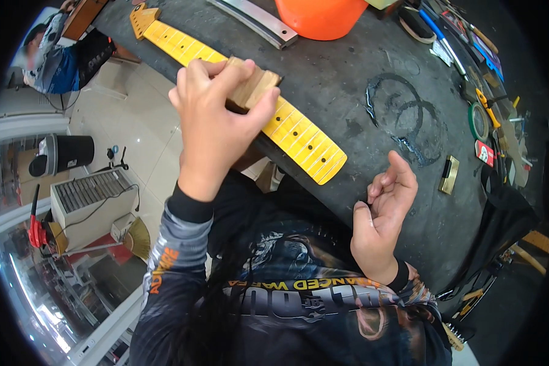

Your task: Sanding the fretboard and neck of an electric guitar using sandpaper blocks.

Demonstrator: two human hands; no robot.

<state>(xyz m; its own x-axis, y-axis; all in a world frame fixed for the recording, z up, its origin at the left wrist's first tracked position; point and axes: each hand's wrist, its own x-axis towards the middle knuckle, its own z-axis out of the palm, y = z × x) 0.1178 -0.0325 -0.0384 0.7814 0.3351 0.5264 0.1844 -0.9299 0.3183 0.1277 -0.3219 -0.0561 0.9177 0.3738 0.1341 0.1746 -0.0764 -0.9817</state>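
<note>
A yellow guitar neck (296, 132) lies slantwise along the bench's near edge, fretted side up, its headstock at the far left. My left hand (210, 116) grips a small wooden block (254, 88) between thumb and fingers, over the middle of the fretboard. Whether the block's underside touches the frets is hidden by the hand. Palm up beyond the neck's rounded end, my right hand (385, 216) holds nothing; its index finger points outward and the other fingers are loosely bent, apart from the thumb.
The dark workbench (348, 79) carries a metal-faced bar (256, 21) and an orange bucket (320, 15) at the back. On the right lie a small brass-coloured block (449, 175), a green tape roll (478, 121) and several tools. A person (55, 55) is at the upper left.
</note>
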